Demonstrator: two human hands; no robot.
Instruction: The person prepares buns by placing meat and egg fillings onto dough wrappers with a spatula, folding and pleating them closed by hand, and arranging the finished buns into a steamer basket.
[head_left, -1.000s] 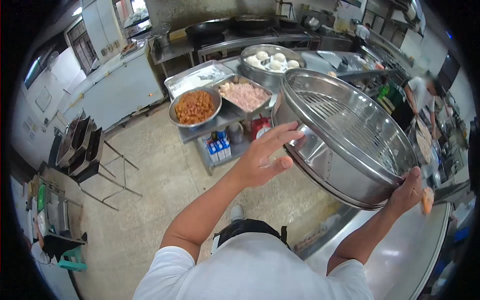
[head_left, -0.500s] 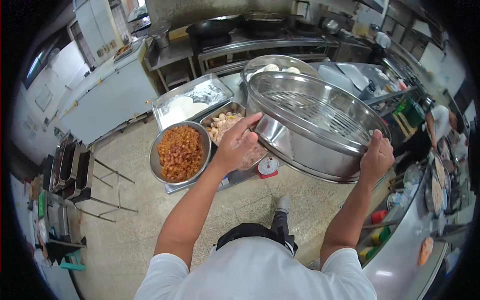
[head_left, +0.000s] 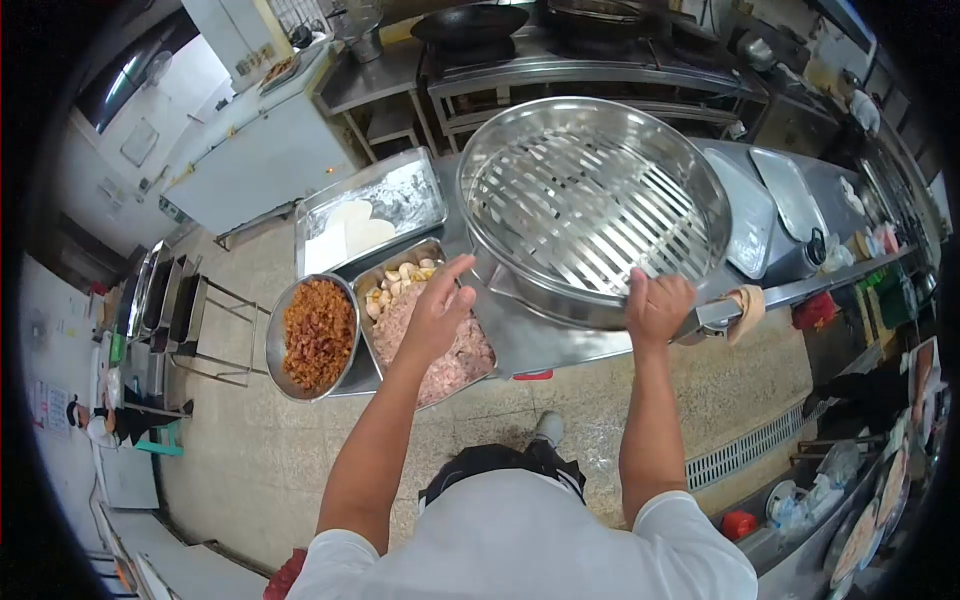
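A large round steel steamer tray [head_left: 590, 215] with a slatted bottom lies over the metal table, on top of another steel vessel. My right hand [head_left: 658, 308] grips its near rim at the right, fingers closed. To the left of the tray, my left hand [head_left: 437, 312] is held with thumb and fingers apart, holding nothing, above a rectangular pan of pale minced meat [head_left: 455, 360] and whitish pieces. A steel bowl of reddish-brown filling [head_left: 318, 335] stands left of that pan. Behind them is a floured tray [head_left: 400, 205] with white dough sheets.
Two flat trays [head_left: 785, 190] and a dark bottle [head_left: 797, 258] are at the table's right, with a cloth [head_left: 746, 312] on its edge. A stove with woks [head_left: 470, 25] runs along the back. Other people stand at far left and right.
The tilted steamer tray has come down to nearly level, covering the vessel with white buns. My left hand has let go of it and sits apart. The view has shifted.
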